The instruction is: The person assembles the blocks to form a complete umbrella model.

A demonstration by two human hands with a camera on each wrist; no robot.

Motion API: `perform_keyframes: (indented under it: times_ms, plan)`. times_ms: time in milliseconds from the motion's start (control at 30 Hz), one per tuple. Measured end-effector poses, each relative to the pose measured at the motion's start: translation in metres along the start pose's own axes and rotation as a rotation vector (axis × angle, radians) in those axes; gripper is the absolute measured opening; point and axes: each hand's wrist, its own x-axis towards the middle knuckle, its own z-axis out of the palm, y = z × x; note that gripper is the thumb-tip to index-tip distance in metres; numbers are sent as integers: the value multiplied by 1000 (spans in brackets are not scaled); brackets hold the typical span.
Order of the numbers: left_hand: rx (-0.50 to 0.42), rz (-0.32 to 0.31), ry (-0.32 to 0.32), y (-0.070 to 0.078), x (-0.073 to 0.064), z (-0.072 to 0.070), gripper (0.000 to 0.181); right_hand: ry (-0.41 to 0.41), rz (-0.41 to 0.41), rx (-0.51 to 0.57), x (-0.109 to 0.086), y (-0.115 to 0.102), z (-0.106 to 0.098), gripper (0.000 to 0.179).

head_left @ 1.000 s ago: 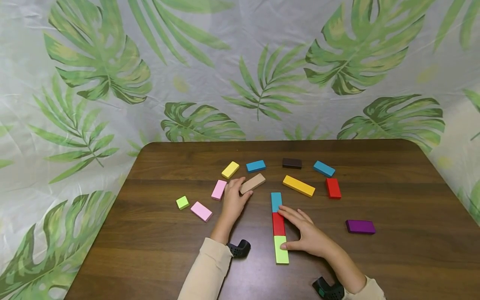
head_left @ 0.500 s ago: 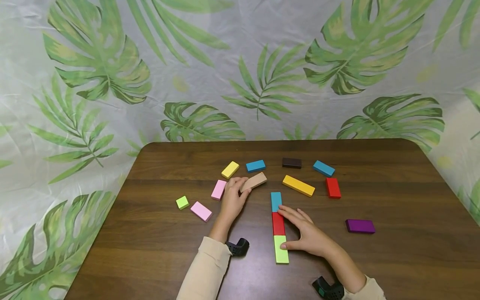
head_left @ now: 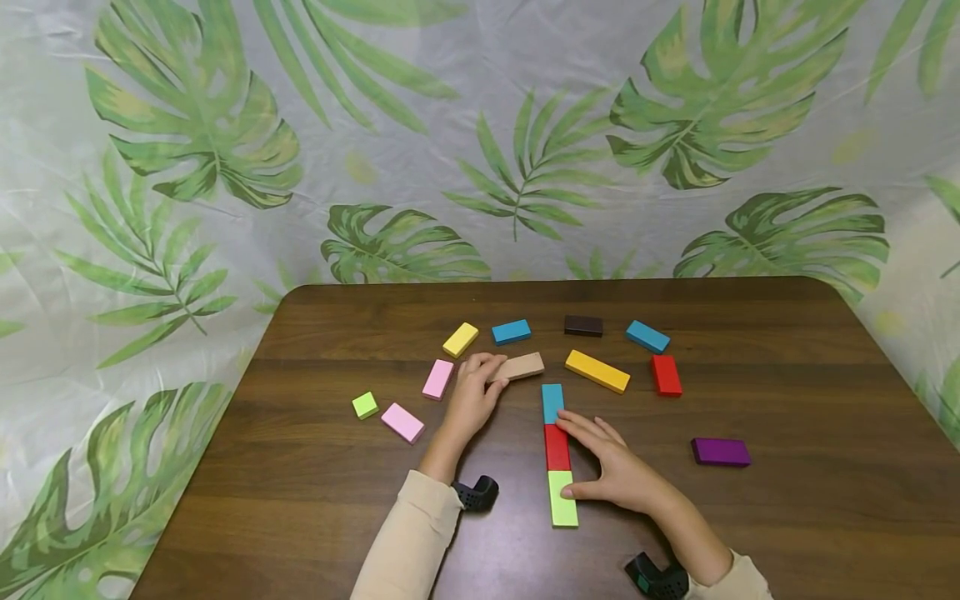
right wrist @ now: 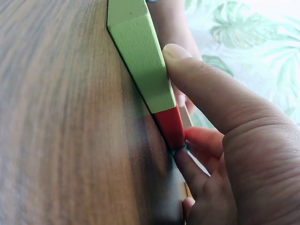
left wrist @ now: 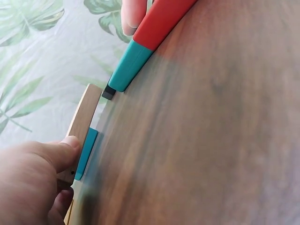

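Note:
My left hand (head_left: 471, 400) pinches a plain wooden block (head_left: 521, 366) between thumb and fingers; its right end points toward the row of blocks. In the left wrist view the thumb (left wrist: 70, 145) lies on the wooden block's face. A straight row of a light-blue block (head_left: 552, 403), a red block (head_left: 557, 447) and a lime-green block (head_left: 562, 500) lies end to end on the table. My right hand (head_left: 618, 471) rests along the row's right side. Its thumb (right wrist: 180, 54) touches the green block, and its fairly straight fingers reach the joint of blue and red.
Behind the row lie blue (head_left: 512, 332), dark brown (head_left: 583, 326) and orange-yellow (head_left: 597, 372) blocks. A red block (head_left: 667, 376) and a purple block (head_left: 721, 452) are to the right. Pink (head_left: 402, 423), yellow (head_left: 461, 340) and small lime (head_left: 365, 406) blocks lie left on the table (head_left: 300, 500).
The plain wooden block in my left hand has moved to the right and turned closer to level. My right hand and the three-block row stay as they were.

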Motion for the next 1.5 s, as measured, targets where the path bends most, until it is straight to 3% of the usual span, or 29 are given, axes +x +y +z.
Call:
perform_keyframes:
  times_ms: [433, 900, 1500]
  plan:
    - [14, 53, -104, -1, 4, 4, 33, -5, 12, 12, -1, 0, 0, 84]
    - [40, 60, -148, -3, 5, 7, 33, -35, 56, 84, -1, -1, 1, 85]
    - [43, 80, -168, -1, 5, 3, 32, -31, 59, 74, -1, -1, 0, 85]
